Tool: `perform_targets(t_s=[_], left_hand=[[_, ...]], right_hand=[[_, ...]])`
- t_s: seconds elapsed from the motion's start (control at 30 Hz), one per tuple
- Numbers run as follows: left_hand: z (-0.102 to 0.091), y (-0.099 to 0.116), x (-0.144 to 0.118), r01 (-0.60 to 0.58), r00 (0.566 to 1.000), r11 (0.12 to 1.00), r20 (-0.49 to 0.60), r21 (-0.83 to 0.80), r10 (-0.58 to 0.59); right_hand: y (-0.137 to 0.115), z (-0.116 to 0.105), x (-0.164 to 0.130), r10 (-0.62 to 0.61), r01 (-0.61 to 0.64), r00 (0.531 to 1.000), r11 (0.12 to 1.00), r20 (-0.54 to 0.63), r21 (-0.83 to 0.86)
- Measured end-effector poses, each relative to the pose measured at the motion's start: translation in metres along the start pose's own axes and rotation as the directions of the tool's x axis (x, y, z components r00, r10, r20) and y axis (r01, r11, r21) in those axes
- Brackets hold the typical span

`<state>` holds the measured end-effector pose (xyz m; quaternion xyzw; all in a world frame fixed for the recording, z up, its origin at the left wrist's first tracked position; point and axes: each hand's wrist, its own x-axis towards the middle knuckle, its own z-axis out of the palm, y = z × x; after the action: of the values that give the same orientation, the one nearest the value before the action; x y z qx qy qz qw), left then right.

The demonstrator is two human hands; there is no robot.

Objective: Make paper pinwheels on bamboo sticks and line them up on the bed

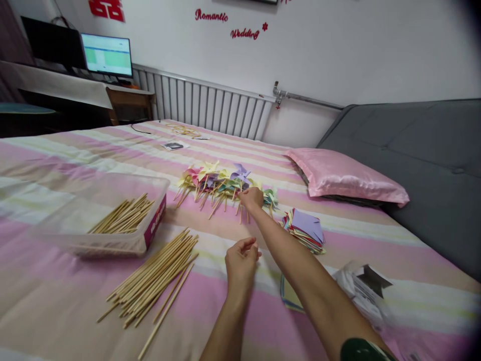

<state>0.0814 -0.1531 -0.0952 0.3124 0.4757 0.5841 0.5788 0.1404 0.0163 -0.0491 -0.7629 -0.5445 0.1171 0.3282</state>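
My right hand [252, 198] stretches out to a heap of paper pinwheels on sticks, its fingers pinched at the stick of a purple pinwheel [240, 173]. More pinwheels [210, 173] in yellow, pink and green lie around it, their sticks pointing toward me. Nearer to me, my left hand [241, 258] hovers over the bed with its fingers curled in and nothing visible in them. To its left is a loose bundle of wooden sticks [158, 276]. A stack of coloured paper squares [306, 228], purple on top, lies right of my right forearm.
A clear plastic box [156, 220] with more sticks stands on the striped bedspread [210, 331] at left. Pale paper sheets [289, 293] lie partly under my right forearm, near crumpled plastic packaging [356, 291]. A pink pillow [349, 175] rests by the grey headboard [421, 145].
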Motion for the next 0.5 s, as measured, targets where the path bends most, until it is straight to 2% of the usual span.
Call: perform_targets(t_s=[0.27,0.4,0.5], left_hand=[[0.001,0.001,-0.001,0.028,1.0,1.0,0.002,-0.01,-0.028],[0.0,-0.001,0.0,0.01,1.0,1.0,0.008,0.01,-0.01],[0.0,-0.004,0.0,-0.002,1.0,1.0,0.013,0.026,0.002]], right_hand=[[-0.003,0.012,-0.005,0.032,-0.03,0.998,0.999,0.047,-0.025],[-0.006,0.004,-0.01,0.029,-0.027,0.998,0.999,0.056,-0.033],[-0.008,-0.012,-0.015,0.002,0.0,0.998,1.0,0.062,-0.027]])
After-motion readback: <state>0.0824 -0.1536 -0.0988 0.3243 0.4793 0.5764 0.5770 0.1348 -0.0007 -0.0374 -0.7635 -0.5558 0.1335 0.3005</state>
